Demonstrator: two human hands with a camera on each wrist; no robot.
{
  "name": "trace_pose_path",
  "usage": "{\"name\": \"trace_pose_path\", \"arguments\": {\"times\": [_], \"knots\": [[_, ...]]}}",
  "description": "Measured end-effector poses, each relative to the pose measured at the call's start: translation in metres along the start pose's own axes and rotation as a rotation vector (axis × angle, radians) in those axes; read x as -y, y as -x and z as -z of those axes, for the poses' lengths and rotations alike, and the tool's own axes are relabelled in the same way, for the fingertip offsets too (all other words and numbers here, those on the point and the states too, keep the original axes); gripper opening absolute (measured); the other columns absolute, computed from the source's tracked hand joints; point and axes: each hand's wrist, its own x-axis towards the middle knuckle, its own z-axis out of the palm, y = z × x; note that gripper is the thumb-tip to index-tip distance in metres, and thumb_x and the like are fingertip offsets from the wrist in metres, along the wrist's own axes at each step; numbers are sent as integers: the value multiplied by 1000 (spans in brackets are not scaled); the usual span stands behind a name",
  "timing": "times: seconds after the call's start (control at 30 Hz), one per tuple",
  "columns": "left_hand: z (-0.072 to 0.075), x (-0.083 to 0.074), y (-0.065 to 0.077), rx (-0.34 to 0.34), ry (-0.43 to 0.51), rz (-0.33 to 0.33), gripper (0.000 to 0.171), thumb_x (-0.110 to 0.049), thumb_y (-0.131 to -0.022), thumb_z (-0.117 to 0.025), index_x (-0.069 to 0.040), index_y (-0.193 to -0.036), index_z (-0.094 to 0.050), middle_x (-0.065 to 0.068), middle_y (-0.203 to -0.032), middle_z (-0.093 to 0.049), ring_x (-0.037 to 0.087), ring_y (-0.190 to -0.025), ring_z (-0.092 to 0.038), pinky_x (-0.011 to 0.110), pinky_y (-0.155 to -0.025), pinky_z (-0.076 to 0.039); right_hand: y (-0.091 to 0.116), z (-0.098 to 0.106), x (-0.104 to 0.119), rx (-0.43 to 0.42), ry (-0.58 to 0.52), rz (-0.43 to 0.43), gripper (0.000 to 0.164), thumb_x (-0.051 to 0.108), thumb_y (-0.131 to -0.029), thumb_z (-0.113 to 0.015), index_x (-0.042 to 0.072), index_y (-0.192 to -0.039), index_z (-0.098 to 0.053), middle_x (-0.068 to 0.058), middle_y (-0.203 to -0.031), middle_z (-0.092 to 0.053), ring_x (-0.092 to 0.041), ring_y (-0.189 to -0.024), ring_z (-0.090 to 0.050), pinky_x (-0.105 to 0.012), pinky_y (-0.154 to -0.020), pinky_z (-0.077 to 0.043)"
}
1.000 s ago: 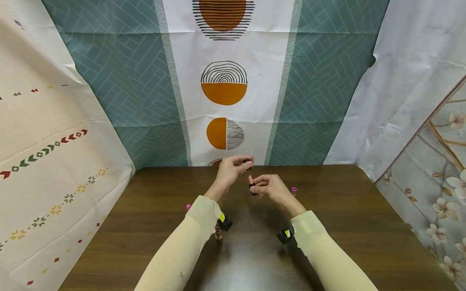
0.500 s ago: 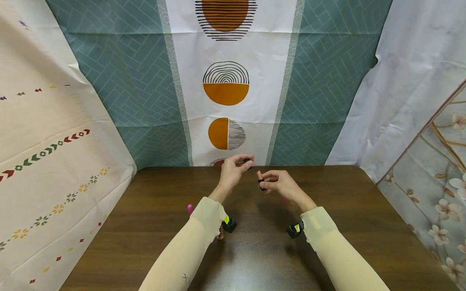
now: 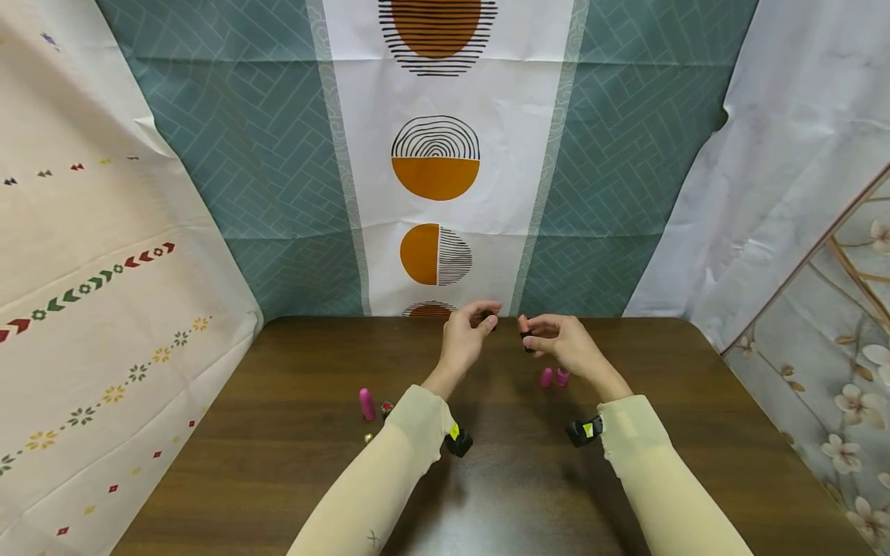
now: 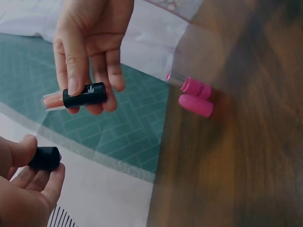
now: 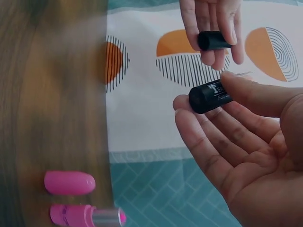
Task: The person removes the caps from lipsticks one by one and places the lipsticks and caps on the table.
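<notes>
My left hand [image 3: 462,344] pinches a small black lipstick cap [image 4: 45,158] between thumb and fingers, over the table's back part. To its right, my right hand [image 3: 572,346] holds a lipstick [image 4: 85,96] by its black base, with thumb and fingertips. White lettering marks the base, and its peach tip [image 4: 53,100] points toward the left hand's side. A short gap separates the cap from the lipstick. In the right wrist view the cap's open end faces left. Below the right hand, a pink cap [image 3: 546,377] stands beside an uncapped pink lipstick [image 3: 562,377].
On the left of the brown table [image 3: 278,440] stands a tall pink piece [image 3: 366,404]. Near it are a small reddish item [image 3: 386,408] and a gold-coloured bit [image 3: 368,438], partly behind the left sleeve. A patterned cloth [image 3: 278,193] hangs along the back edge.
Both hands have moved right, the right hand farther, so the lipstick and cap are wider apart. The pink pair at right and small items at left have come out from behind the arms.
</notes>
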Motion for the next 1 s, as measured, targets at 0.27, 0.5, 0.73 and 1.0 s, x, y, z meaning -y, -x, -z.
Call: {"name": "trace_pose_path", "arguments": {"times": [0.27,0.5,0.73,1.0], "knots": [[-18,2,6,38,-46,21,23,-8,-96,-74,-9,-119,-77,7,-110,-78,21,-91,-74,33,-82,-59,7,9,0,10,25,-13,34,14,-99,-73,-3,-128,-67,-20,-115,-74,-32,-93,-73,-36,-75,-56],[-34,6,16,102,-71,8,23,-9,-98,-71,-8,-120,-76,6,-113,-77,15,-92,-73,27,-82,-58,14,14,-3,10,22,1,33,12,-96,-76,-4,-123,-68,-18,-109,-75,-27,-89,-69,-31,-66,-54],[-41,8,22,147,-80,19,25,-8,-98,-70,-8,-123,-75,7,-118,-75,18,-99,-72,27,-84,-57,22,17,-10,19,33,-9,27,13,-94,-77,-1,-116,-69,-14,-103,-73,-22,-79,-67,-32,-69,-56],[-52,10,24,165,-11,39,29,-8,-95,-74,-5,-124,-73,12,-121,-73,23,-102,-73,27,-85,-58,27,23,-18,27,42,-8,23,9,-94,-77,-2,-112,-69,-16,-104,-72,-34,-92,-72,-32,-73,-59]]}}
